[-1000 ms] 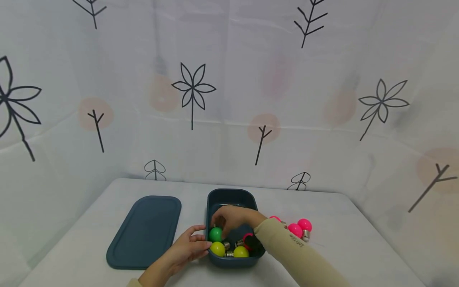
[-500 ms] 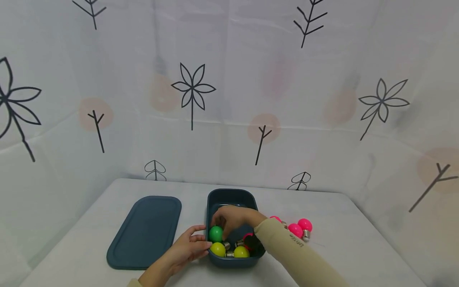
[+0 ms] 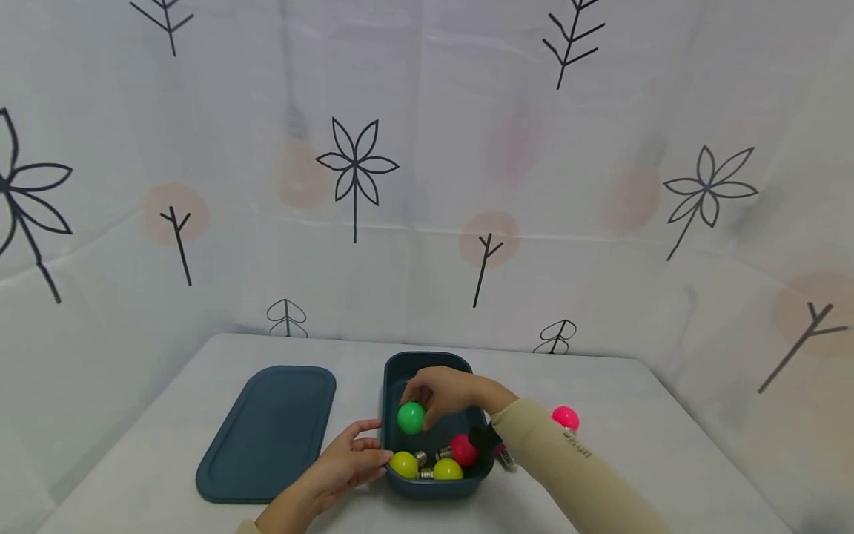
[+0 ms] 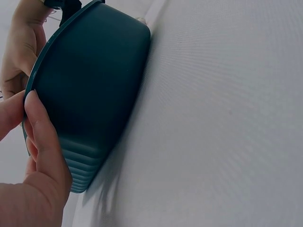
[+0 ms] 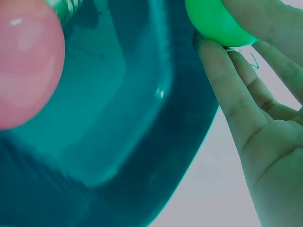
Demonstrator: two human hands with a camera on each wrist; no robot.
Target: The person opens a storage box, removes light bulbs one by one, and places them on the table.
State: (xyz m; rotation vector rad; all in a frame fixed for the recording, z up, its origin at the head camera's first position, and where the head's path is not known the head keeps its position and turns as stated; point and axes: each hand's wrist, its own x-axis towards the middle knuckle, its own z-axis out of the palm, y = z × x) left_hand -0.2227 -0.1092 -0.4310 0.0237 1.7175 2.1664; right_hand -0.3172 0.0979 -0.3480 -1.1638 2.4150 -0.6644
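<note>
A dark blue plastic box (image 3: 430,488) stands on the table. My left hand (image 3: 347,463) pinches its left rim; in the left wrist view the fingers (image 4: 43,127) lie along the outer wall. My right hand (image 3: 443,391) pinches a green light bulb (image 3: 411,418) over the box's inside. The right wrist view shows the bulb's round green globe (image 5: 215,21) between thumb and fingers, its screw base partly hidden. At the box's near end lie a yellow bulb (image 3: 403,465), a second yellow bulb (image 3: 448,469) and a red-pink bulb (image 3: 463,450).
A flat dark blue lid (image 3: 270,434) lies on the white table (image 3: 360,512) to the left. Right of the box is a pink bulb (image 3: 565,417), with another bulb's metal base (image 3: 507,457) partly behind my sleeve (image 3: 567,460). A patterned white cloth (image 3: 427,282) hangs behind.
My right hand has risen from the box's left side, lifting the green bulb slightly up and to the right. The left hand keeps its hold on the rim.
</note>
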